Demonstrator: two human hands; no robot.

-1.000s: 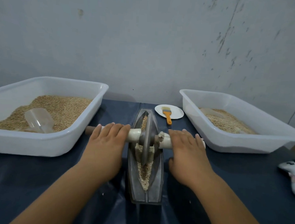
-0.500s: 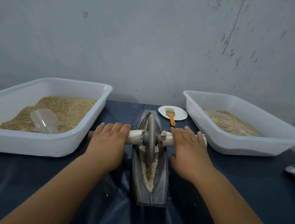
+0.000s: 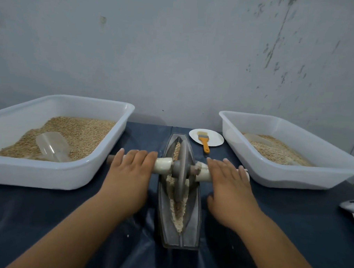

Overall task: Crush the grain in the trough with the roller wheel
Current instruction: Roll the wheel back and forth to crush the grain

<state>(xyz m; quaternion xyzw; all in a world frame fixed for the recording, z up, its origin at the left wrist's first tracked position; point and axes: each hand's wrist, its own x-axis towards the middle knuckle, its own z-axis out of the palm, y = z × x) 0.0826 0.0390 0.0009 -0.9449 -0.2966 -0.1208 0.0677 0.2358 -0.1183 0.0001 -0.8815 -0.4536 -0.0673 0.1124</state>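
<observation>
A grey boat-shaped trough (image 3: 195, 215) lies lengthwise on the dark table between my arms. Pale crushed grain (image 3: 178, 213) fills its groove, with whole grain at the far end. The grey roller wheel (image 3: 181, 168) stands upright in the groove, a little past the middle. Its white axle handle (image 3: 162, 165) sticks out to both sides. My left hand (image 3: 129, 176) presses on the left half of the handle with straight fingers laid over it. My right hand (image 3: 228, 186) presses the right half the same way.
A white tub (image 3: 48, 177) of grain with a clear scoop (image 3: 52, 144) stands at the left. Another white tub (image 3: 292, 177) of crushed grain is at the right. Behind the trough a small plate (image 3: 214, 135) carries an orange-handled brush (image 3: 204, 142). The wall is close behind.
The wheel has rolled away from me along the trough. Both hands went forward with the handle, and their fingers now lie flatter over it.
</observation>
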